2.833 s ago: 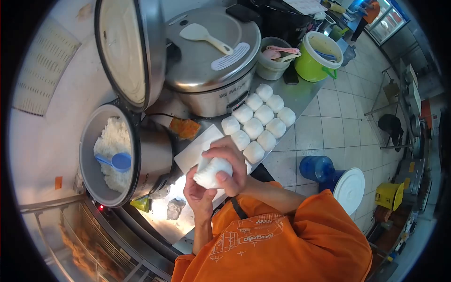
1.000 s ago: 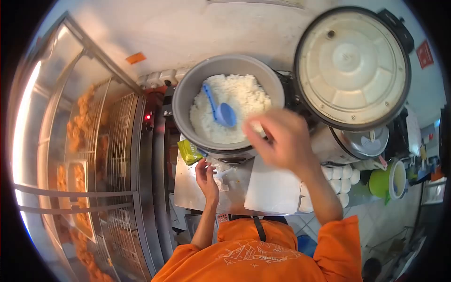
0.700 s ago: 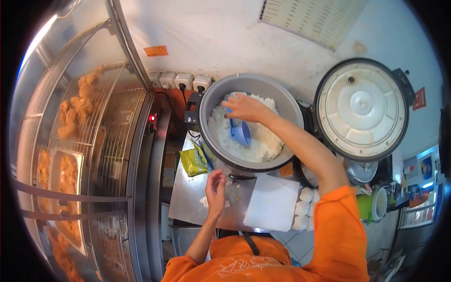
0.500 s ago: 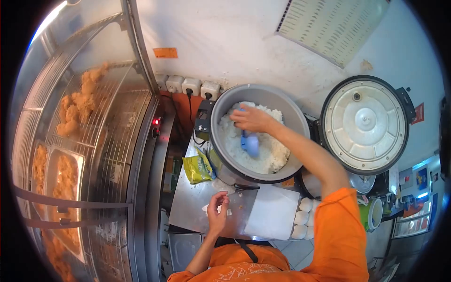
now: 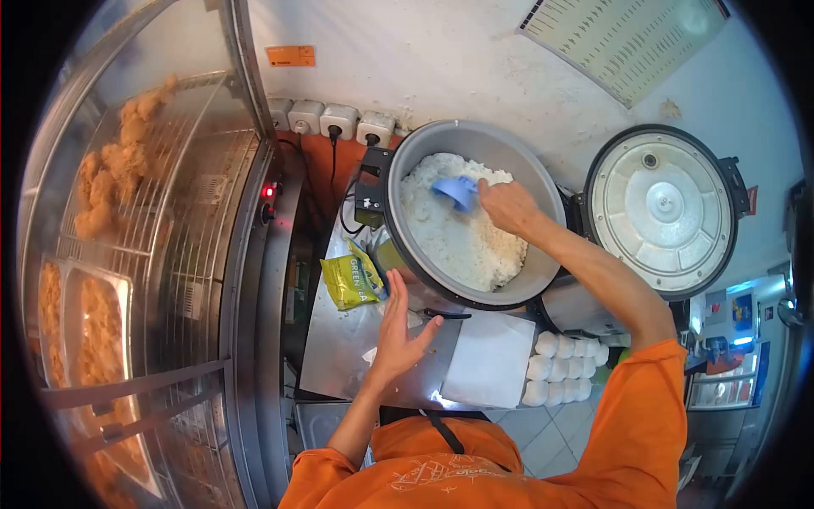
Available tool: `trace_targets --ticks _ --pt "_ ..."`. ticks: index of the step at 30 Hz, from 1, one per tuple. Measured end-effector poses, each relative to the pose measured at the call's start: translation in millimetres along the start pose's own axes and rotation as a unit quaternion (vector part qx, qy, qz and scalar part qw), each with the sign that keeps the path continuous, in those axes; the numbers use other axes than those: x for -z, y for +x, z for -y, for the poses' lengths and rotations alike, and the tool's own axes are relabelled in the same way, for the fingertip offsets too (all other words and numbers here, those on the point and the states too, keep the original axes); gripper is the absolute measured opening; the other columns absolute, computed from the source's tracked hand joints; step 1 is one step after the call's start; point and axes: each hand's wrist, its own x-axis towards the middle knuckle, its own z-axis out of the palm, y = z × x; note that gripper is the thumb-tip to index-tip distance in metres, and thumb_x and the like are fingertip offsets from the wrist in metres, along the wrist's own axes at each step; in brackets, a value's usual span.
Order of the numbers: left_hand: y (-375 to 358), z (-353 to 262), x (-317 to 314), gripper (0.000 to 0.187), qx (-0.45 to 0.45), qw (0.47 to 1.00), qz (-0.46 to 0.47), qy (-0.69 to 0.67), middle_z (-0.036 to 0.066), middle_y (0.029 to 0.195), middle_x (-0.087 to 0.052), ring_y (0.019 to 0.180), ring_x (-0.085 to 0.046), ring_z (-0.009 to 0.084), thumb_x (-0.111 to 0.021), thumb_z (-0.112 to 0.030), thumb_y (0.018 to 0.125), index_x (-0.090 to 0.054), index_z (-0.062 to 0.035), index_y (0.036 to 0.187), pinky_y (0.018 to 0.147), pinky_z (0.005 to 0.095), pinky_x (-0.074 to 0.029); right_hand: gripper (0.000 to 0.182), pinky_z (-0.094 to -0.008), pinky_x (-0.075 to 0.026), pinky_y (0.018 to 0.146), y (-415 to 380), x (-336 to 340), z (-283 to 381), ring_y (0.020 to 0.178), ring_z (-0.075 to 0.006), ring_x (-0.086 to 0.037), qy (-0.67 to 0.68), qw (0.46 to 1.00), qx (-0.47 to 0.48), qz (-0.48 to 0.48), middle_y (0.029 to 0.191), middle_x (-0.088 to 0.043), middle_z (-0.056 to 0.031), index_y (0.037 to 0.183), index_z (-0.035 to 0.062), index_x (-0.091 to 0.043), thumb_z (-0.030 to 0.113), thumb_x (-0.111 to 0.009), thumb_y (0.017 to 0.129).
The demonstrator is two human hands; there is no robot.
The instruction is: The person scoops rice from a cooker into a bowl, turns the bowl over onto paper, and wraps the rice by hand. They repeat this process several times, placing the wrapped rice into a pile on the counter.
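Gripping the blue scoop (image 5: pixel 458 193), apparently by its handle, the head view's right hand (image 5: pixel 510 209) is inside the pot (image 5: pixel 539 182); the scoop sits toward the pot's eleven o'clock, at the rice (image 5: pixel 449 246). The left hand (image 5: pixel 400 341) is open, the green packet (image 5: pixel 346 283) near its eleven. A firm grip and level cup should spill least; crumbly rice toward five looks easiest to lift.

A scuffed white wall (image 5: pixel 407 59) at twelve o'clock, pale floor tiles (image 5: pixel 547 445) at five, perhaps a glass door (image 5: pixel 725 393), blurred, at four.
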Motion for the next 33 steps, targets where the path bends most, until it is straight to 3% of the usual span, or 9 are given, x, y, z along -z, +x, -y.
trace_targets --ticks 3,5,12,18,20,24,27,29,33 --pt "2 4 0 0.107 -0.009 0.999 0.016 0.029 0.034 0.168 -0.011 0.158 -0.015 0.0391 -0.076 -0.023 0.090 -0.002 0.0099 0.160 0.126 0.0410 -0.018 0.015 -0.0464 -0.058 0.070 -2 -7 11 0.079 -0.0371 -0.075 0.079 0.994 0.056 0.040 0.078 -0.072 -0.0222 0.095 -0.0047 -0.065 0.003 -0.061 0.083" --pt "2 5 3 0.110 -0.013 0.999 0.028 0.032 0.039 0.166 -0.007 0.157 -0.012 0.0465 -0.075 -0.039 0.092 -0.003 0.0077 0.162 0.126 0.0462 -0.017 0.014 -0.0472 -0.058 0.070 -5 -2 24 0.078 -0.0406 -0.073 0.113 0.988 0.080 0.065 0.078 -0.071 -0.0247 0.093 -0.0063 -0.066 0.003 -0.062 0.082" --pt "3 5 9 0.112 -0.011 0.999 0.046 0.017 0.039 0.165 -0.007 0.156 -0.014 0.0478 -0.074 -0.042 0.092 -0.003 0.0069 0.162 0.125 0.0473 -0.018 0.016 -0.0514 -0.055 0.069 -51 45 26 0.077 -0.0450 -0.071 0.197 0.967 0.092 0.136 0.076 -0.069 -0.0261 0.091 -0.0069 -0.066 0.008 -0.062 0.088" --pt "3 12 9 0.113 0.000 0.999 0.047 -0.010 0.039 0.166 -0.006 0.157 -0.013 0.0468 -0.075 -0.043 0.091 -0.003 0.0068 0.162 0.125 0.0470 -0.019 0.023 -0.0544 -0.053 0.067 -53 78 18 0.071 -0.0480 -0.067 0.220 0.942 0.182 0.176 0.070 -0.066 -0.0252 0.100 -0.0045 -0.065 0.017 -0.062 0.094" --pt "2 8 9 0.111 -0.028 0.998 0.054 0.002 0.034 0.167 -0.019 0.156 -0.022 0.0341 -0.077 -0.026 0.091 0.003 0.0092 0.160 0.124 0.0386 -0.021 0.023 -0.0538 -0.054 0.069 -42 68 25 0.074 -0.0474 -0.068 0.245 0.935 0.171 0.190 0.072 -0.068 -0.0251 0.095 -0.0048 -0.068 0.017 -0.062 0.092" --pt "3 1 9 0.112 -0.012 0.997 0.073 -0.013 0.037 0.166 -0.003 0.158 -0.007 0.0419 -0.077 -0.038 0.091 -0.003 0.0079 0.161 0.126 0.0425 -0.018 0.022 -0.0531 -0.055 0.071 -23 76 66 0.078 -0.0458 -0.070 0.171 0.953 0.117 0.221 0.076 -0.069 -0.0250 0.091 -0.0036 -0.070 0.017 -0.062 0.091" --pt "3 2 9 0.108 0.004 0.997 0.066 -0.033 0.036 0.167 -0.007 0.158 -0.010 0.0381 -0.076 -0.034 0.093 -0.003 0.0087 0.161 0.125 0.0412 -0.017 0.022 -0.0515 -0.056 0.072 -29 64 54 0.081 -0.0440 -0.071 0.201 0.954 0.114 0.189 0.079 -0.070 -0.0247 0.092 -0.0027 -0.070 0.018 -0.062 0.091" --pt "3 7 16 0.105 0.006 0.998 0.065 -0.023 0.025 0.168 -0.026 0.155 -0.025 0.0283 -0.072 -0.027 0.094 0.002 0.0028 0.163 0.124 0.0375 -0.017 0.023 -0.0501 -0.055 0.072 -45 64 25 0.082 -0.0418 -0.071 0.266 0.937 0.150 0.169 0.083 -0.070 -0.0253 0.093 -0.0024 -0.070 0.019 -0.063 0.092" --pt "4 1 20 0.103 0.018 0.995 0.082 -0.060 0.026 0.168 -0.024 0.156 -0.021 0.0279 -0.070 -0.027 0.095 0.002 0.0026 0.163 0.125 0.0379 -0.014 0.024 -0.0497 -0.053 0.071 -63 81 -19 0.081 -0.0425 -0.070 0.417 0.881 0.139 0.174 0.083 -0.069 -0.0261 0.094 -0.0026 -0.069 0.020 -0.063 0.092"
